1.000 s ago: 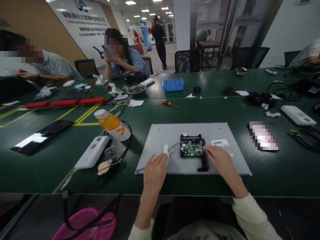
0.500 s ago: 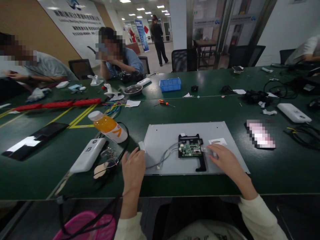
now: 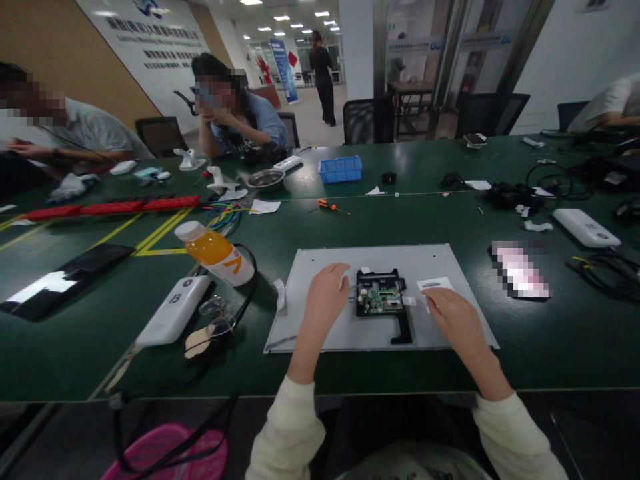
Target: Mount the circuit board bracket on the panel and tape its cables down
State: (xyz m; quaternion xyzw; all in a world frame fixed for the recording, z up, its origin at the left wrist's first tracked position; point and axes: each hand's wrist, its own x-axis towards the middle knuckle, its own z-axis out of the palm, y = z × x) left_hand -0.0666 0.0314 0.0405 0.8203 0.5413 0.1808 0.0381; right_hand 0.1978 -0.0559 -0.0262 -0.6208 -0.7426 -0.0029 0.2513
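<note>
A flat grey metal panel [image 3: 340, 337] lies on the table before me. Near its middle sits a green circuit board [image 3: 377, 301] in a black plastic bracket [image 3: 401, 330]. Over the panel, left of the board, is my left hand [image 3: 325, 297], its fingers curved and apart from the thumb; it partly hides the grey cable there. My right hand [image 3: 453, 317] hovers by the white label [image 3: 434, 284], with fingers stretched toward the board and nothing seen in them. A small piece of pale tape [image 3: 409, 301] sits at the board's right edge.
On the left are an orange drink bottle [image 3: 215, 253], a white power bank [image 3: 175, 312], glasses [image 3: 218, 317] and a curled white strip [image 3: 280, 295]. Farther back are an orange screwdriver [image 3: 327, 205] and a blue basket [image 3: 340, 170]. A phone [image 3: 520, 270] lies right. Co-workers sit across.
My left hand has moved right from the white strip at the panel's left edge to beside the circuit board. My right hand has drawn slightly away from the pale tape, which stays at the board.
</note>
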